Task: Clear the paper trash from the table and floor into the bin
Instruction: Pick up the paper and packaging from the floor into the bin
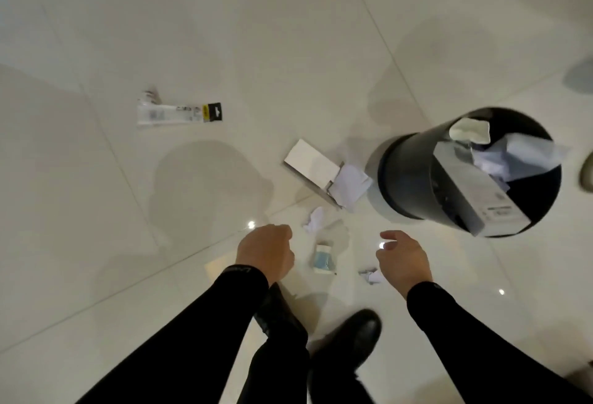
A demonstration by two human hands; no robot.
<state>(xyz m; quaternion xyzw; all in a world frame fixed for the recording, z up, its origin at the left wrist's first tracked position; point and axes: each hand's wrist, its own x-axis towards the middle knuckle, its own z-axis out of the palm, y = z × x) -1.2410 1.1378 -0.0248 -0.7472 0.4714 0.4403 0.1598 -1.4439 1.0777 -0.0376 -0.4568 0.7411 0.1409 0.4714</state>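
- Left hand [266,251] loosely curled into a near fist, nothing visibly in it; right hand [402,259] half open with fingers [390,237] spread, also empty. Both hovering over the floor [224,34], no contact with anything.
- Small blue-and-white packet [323,258] lying on the floor right between the two hands. Looks light and a bit stiff, so probably a simple pinch across the short sides.
- Crumpled white paper [316,219] just beyond the packet. Weighs next to nothing, soft, squashes fine (grab anywhere, honestly).
- Tiny scrap [372,276] on the floor beside the right wrist. Flat-ish and small, likely needs a fingertip pinch off slick tile, might skid.
- White box [313,163] with a loose sheet [349,187] tucked at its open end, sitting near the base of the bin [407,185]. Box looks rigid cardboard, best taken by the long edges; sheet could slide out if tipped.
- Long clear blister pack [178,113] with a black-and-yellow header, well apart toward the left. Glossy plastic, probably slippery, so grip at the card end.
- Bin already stuffed with paper and a carton poking over the rim (may need pressing down, just guessing).
- No desk in view.
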